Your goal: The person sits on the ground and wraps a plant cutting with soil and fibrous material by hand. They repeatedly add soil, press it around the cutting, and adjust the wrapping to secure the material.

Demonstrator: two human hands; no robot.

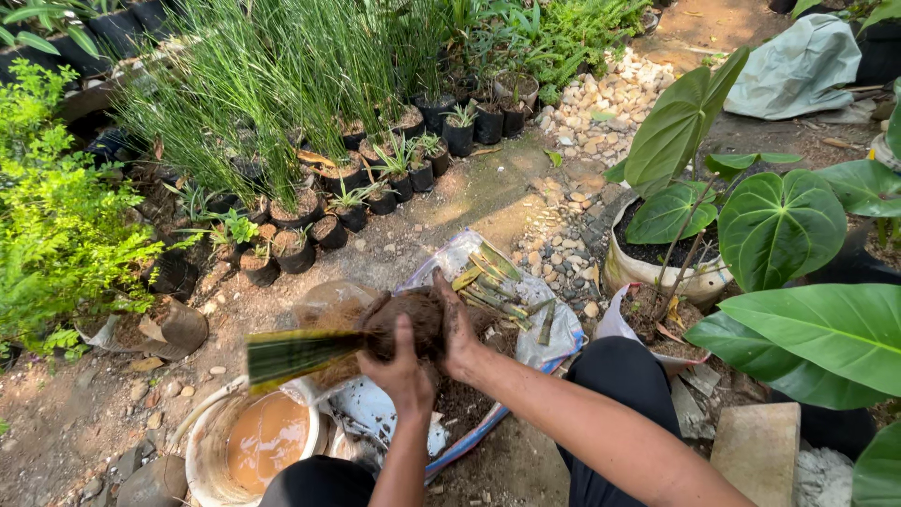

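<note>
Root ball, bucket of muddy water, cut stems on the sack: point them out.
root ball (pixel 413 324), head view, its dark soil side.
bucket (pixel 202 449), head view, left rim.
cut stems (pixel 493 282), head view, middle of the bundle.

hands: left hand (pixel 404 371) and right hand (pixel 457 329) cup a soil root ball (pixel 405 324); striped leaves (pixel 296 354) point left
below: bucket (pixel 202 451) of muddy water; plastic sack (pixel 544 324) with cuttings (pixel 493 282)

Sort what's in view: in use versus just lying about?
In use: left hand, right hand, soil root ball, cut leaf stalk, sack of cuttings.
Lying about: bucket of muddy water, potted seedlings, pebbles, large-leaved plant.
</note>
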